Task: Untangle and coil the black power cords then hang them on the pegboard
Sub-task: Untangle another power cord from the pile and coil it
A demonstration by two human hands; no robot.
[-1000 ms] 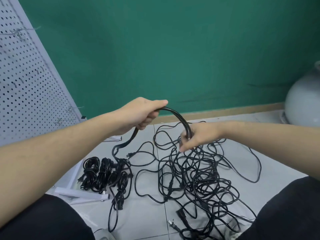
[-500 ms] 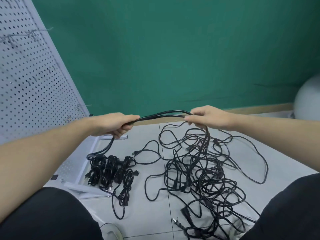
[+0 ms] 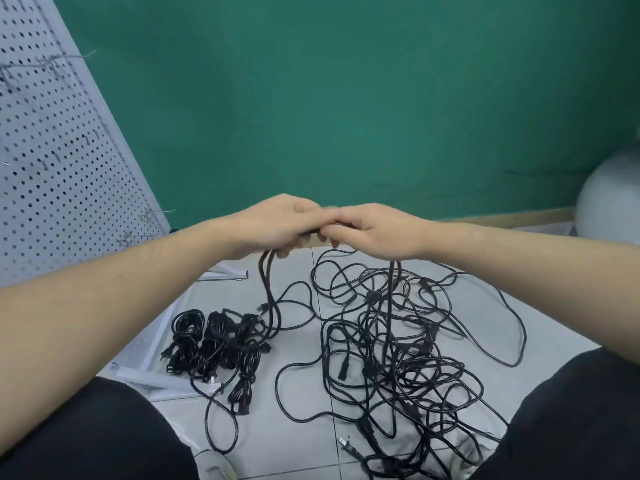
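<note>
My left hand [image 3: 277, 223] and my right hand [image 3: 367, 230] meet above the floor, both gripping the same black power cord [image 3: 267, 289]. Doubled strands hang from my left hand down to the floor. Another strand drops from my right hand into the tangled pile of black cords [image 3: 401, 348] on the tiles. Several coiled and tied cords [image 3: 214, 341] lie in a row at the lower left. The white pegboard [image 3: 52, 150] leans at the left, with a few wire hooks on it.
A green wall stands behind. A pale round vessel [image 3: 609, 202] sits at the far right. The pegboard's white metal base [image 3: 152, 379] lies on the floor by the coiled cords. My dark-trousered knees frame the bottom corners. A loose plug [image 3: 348, 445] lies near the bottom centre.
My hands, half a second ago apart with the cord stretched between them, have come together. The cord now hangs down folded from both hands.
</note>
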